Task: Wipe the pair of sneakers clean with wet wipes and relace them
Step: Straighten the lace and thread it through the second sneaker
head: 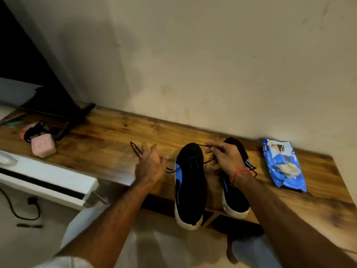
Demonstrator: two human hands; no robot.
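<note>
Two black sneakers with blue side marks and white soles lie toes-away on the wooden table (108, 138). The left sneaker (190, 182) sits between my hands, its heel past the front edge. The right sneaker (234, 200) is partly hidden under my right wrist. A dark lace (136, 149) runs from the left sneaker across the table. My left hand (149, 165) holds it, fingers spread. My right hand (225, 157) pinches the lace's other end over the sneaker's toe. A blue wet wipes pack (284, 165) lies at the right, a wipe sticking out.
A pink box (43, 145) and a dark bundle sit at the table's left, beside a black monitor stand (77, 117). The wall runs along the table's far edge. A white shelf (48, 182) and a black cable (19, 209) on the floor lie left of me.
</note>
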